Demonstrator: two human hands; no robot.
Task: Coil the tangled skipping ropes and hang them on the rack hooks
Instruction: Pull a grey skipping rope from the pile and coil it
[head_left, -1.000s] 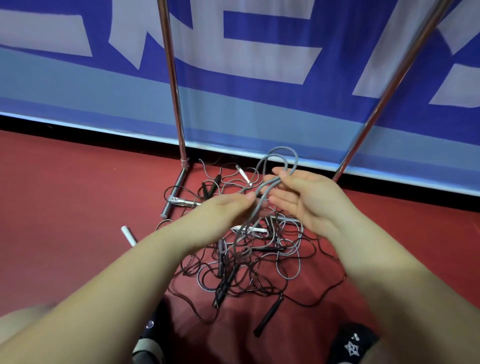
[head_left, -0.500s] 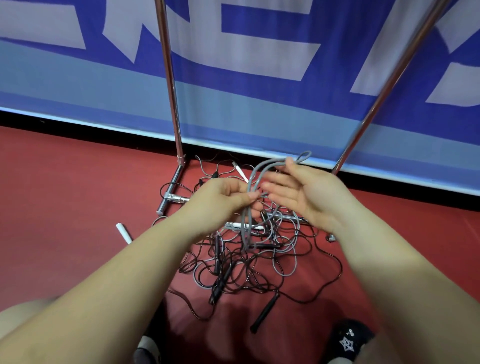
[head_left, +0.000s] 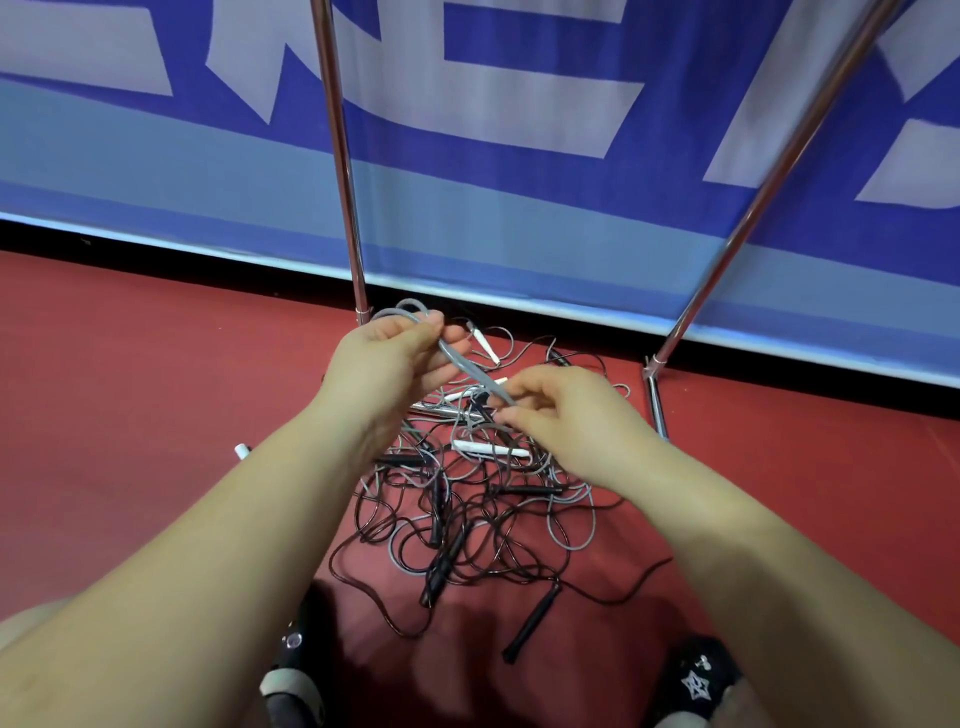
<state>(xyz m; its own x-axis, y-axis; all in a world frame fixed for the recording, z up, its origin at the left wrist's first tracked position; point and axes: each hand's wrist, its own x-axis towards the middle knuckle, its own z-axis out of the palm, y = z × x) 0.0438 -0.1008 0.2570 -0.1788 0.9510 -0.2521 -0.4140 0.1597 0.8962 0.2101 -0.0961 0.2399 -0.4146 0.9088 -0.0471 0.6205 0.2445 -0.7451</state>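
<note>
A tangle of black and grey skipping ropes (head_left: 467, 514) with black and white handles lies on the red floor between the rack's feet. My left hand (head_left: 395, 364) grips a bundle of grey rope (head_left: 462, 364), its loops sticking out above my fist. My right hand (head_left: 561, 410) pinches the same grey strands lower down, just above the pile. The rack (head_left: 337, 156) shows only as two chrome poles; its hooks are out of frame.
The second rack pole (head_left: 769, 182) slants up to the right, its foot bar (head_left: 655, 405) lying on the floor. A blue and white banner (head_left: 519, 208) closes the back. One white handle (head_left: 241, 451) lies left of the pile. My shoes (head_left: 696, 680) are at the bottom edge.
My left hand has taken over the top of the grey loops and moved up. The right hand has slid down along the strands toward the pile.
</note>
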